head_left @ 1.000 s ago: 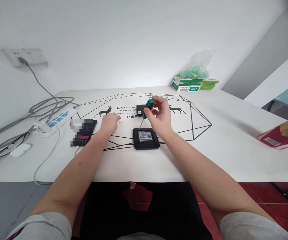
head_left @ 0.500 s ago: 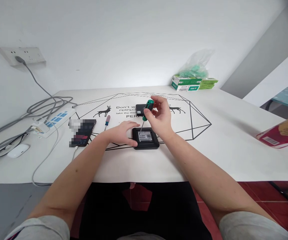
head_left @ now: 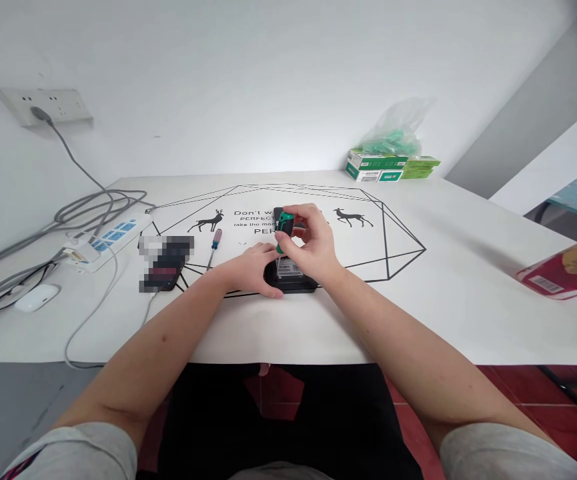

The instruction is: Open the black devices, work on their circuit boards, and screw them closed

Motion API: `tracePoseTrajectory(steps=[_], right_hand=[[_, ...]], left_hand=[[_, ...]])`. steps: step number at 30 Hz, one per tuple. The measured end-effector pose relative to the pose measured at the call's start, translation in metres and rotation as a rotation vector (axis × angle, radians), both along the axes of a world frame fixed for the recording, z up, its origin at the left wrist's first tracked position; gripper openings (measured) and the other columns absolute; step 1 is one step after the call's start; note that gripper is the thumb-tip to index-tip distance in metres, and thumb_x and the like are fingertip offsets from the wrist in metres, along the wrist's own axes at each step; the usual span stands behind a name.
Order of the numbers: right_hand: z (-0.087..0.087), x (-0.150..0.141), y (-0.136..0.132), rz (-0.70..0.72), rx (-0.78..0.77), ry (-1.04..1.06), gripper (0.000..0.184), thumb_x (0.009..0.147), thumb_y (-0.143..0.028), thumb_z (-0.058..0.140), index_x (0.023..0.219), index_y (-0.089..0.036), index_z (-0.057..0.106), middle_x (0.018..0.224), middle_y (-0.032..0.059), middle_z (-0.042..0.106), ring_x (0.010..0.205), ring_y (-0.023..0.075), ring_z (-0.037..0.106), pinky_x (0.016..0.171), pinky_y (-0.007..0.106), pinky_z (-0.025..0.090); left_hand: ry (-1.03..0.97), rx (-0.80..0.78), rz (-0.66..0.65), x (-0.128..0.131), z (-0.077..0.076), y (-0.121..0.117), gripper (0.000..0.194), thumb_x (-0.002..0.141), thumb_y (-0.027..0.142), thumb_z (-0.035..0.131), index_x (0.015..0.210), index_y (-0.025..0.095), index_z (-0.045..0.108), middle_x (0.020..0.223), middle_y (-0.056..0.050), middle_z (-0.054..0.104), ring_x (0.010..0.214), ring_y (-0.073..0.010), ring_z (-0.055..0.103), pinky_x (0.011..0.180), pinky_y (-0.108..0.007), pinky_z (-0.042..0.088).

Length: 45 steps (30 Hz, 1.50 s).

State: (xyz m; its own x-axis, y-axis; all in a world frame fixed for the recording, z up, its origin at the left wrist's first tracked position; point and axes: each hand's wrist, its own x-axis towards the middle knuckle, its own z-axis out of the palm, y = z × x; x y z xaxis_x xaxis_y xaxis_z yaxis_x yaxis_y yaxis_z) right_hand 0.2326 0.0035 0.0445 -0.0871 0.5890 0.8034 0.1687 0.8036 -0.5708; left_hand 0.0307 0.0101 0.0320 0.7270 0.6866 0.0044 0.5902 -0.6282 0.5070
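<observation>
A flat square black device [head_left: 302, 287] with a white printed label lies on the table in front of me. My left hand [head_left: 254, 268] grips its left side, thumb at the near corner and fingers toward the far edge. My right hand [head_left: 317, 245] is closed on a green-and-black-handled screwdriver [head_left: 284, 230], held nearly upright over the device's far left part. The tip is hidden behind my left fingers, so contact cannot be made out. Behind my right hand sits another black piece [head_left: 279, 211], mostly covered.
A second screwdriver [head_left: 217, 240] with a red-and-blue handle lies left of my left hand. Farther left are a phone [head_left: 168, 267], a power strip [head_left: 121, 240], cables and a white earbud case [head_left: 38, 298]. Green boxes [head_left: 375, 162] stand at the back; a red-and-yellow package [head_left: 563, 273] is at right.
My left hand left the red-and-blue screwdriver and moved right onto the black device. My right hand shifted left and lower with the green screwdriver, which now stands more upright.
</observation>
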Motion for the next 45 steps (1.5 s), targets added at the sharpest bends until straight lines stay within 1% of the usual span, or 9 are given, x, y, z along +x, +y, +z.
tracePoseTrajectory(steps=[12, 21, 29, 32, 36, 38, 41, 43, 45], right_hand=[[0.0, 0.0, 0.0, -0.003, 0.001, -0.01, 0.036, 0.092, -0.032, 0.074, 0.126, -0.033, 0.065, 0.114, 0.004, 0.064, 0.092, 0.0188, 0.065, 0.066, 0.033, 0.064], [-0.002, -0.002, -0.002, 0.062, -0.001, -0.055, 0.034, 0.092, -0.036, 0.075, 0.124, -0.032, 0.065, 0.113, 0.004, 0.065, 0.084, 0.0168, 0.063, 0.069, 0.035, 0.064], [0.002, -0.001, 0.005, 0.273, -0.205, 0.054, 0.043, 0.087, -0.053, 0.088, 0.116, -0.03, 0.067, 0.105, 0.0016, 0.07, 0.09, 0.0175, 0.069, 0.077, 0.037, 0.065], [0.004, 0.0, 0.003, 0.392, -0.308, 0.077, 0.04, 0.093, -0.057, 0.082, 0.119, -0.03, 0.068, 0.109, 0.0043, 0.074, 0.1, 0.0201, 0.074, 0.08, 0.037, 0.067], [0.006, 0.002, 0.001, 0.535, -0.41, 0.071, 0.039, 0.102, -0.06, 0.069, 0.129, -0.032, 0.067, 0.126, 0.0068, 0.074, 0.105, 0.0223, 0.077, 0.085, 0.043, 0.069], [0.006, 0.003, 0.003, 0.504, -0.347, 0.05, 0.036, 0.104, -0.06, 0.065, 0.128, -0.033, 0.069, 0.129, 0.0066, 0.07, 0.11, 0.0227, 0.075, 0.092, 0.047, 0.068], [0.008, 0.005, 0.004, 0.318, -0.17, -0.03, 0.034, 0.107, -0.06, 0.06, 0.121, -0.032, 0.076, 0.117, 0.0066, 0.065, 0.116, 0.0241, 0.068, 0.106, 0.051, 0.062], [0.009, 0.006, 0.004, 0.236, -0.091, -0.059, 0.036, 0.11, -0.059, 0.055, 0.116, -0.031, 0.077, 0.112, 0.0068, 0.065, 0.114, 0.0245, 0.066, 0.109, 0.053, 0.058], [0.01, 0.005, 0.003, 0.237, -0.064, -0.032, 0.035, 0.111, -0.057, 0.054, 0.113, -0.031, 0.077, 0.112, 0.0064, 0.066, 0.112, 0.0237, 0.067, 0.107, 0.052, 0.058]], left_hand=[[0.009, 0.051, 0.001, -0.001, 0.003, 0.0, 0.096, 0.08, 0.059, 0.089, 0.164, 0.028, 0.054, 0.168, -0.015, 0.052, 0.157, -0.0462, 0.041, 0.128, -0.062, 0.036], [-0.006, 0.084, 0.038, -0.004, -0.008, 0.008, 0.09, 0.08, 0.06, 0.089, 0.157, 0.026, 0.058, 0.162, -0.017, 0.056, 0.153, -0.0467, 0.046, 0.125, -0.062, 0.041], [0.046, 0.078, 0.04, -0.007, -0.008, 0.009, 0.091, 0.08, 0.067, 0.088, 0.157, 0.026, 0.06, 0.166, -0.017, 0.051, 0.156, -0.0473, 0.041, 0.128, -0.062, 0.037], [0.061, 0.092, 0.015, -0.007, -0.007, 0.01, 0.092, 0.082, 0.066, 0.087, 0.16, 0.027, 0.057, 0.165, -0.016, 0.052, 0.156, -0.0463, 0.041, 0.129, -0.061, 0.037], [0.053, 0.121, 0.002, -0.006, -0.006, 0.009, 0.095, 0.082, 0.064, 0.087, 0.164, 0.031, 0.053, 0.173, -0.013, 0.045, 0.157, -0.0455, 0.039, 0.131, -0.061, 0.032], [0.069, 0.119, 0.01, -0.006, -0.005, 0.008, 0.096, 0.082, 0.065, 0.086, 0.166, 0.031, 0.051, 0.172, -0.014, 0.046, 0.157, -0.0451, 0.038, 0.13, -0.061, 0.032], [0.098, 0.086, 0.033, -0.007, -0.004, 0.007, 0.098, 0.083, 0.067, 0.085, 0.167, 0.028, 0.05, 0.166, -0.017, 0.051, 0.155, -0.0458, 0.041, 0.128, -0.061, 0.035], [0.101, 0.072, 0.044, -0.007, -0.004, 0.007, 0.099, 0.083, 0.068, 0.085, 0.167, 0.027, 0.05, 0.165, -0.018, 0.052, 0.154, -0.0467, 0.042, 0.127, -0.061, 0.036], [0.097, 0.067, 0.04, -0.007, -0.005, 0.008, 0.099, 0.082, 0.068, 0.085, 0.167, 0.028, 0.05, 0.167, -0.017, 0.051, 0.154, -0.0472, 0.041, 0.127, -0.062, 0.036]])
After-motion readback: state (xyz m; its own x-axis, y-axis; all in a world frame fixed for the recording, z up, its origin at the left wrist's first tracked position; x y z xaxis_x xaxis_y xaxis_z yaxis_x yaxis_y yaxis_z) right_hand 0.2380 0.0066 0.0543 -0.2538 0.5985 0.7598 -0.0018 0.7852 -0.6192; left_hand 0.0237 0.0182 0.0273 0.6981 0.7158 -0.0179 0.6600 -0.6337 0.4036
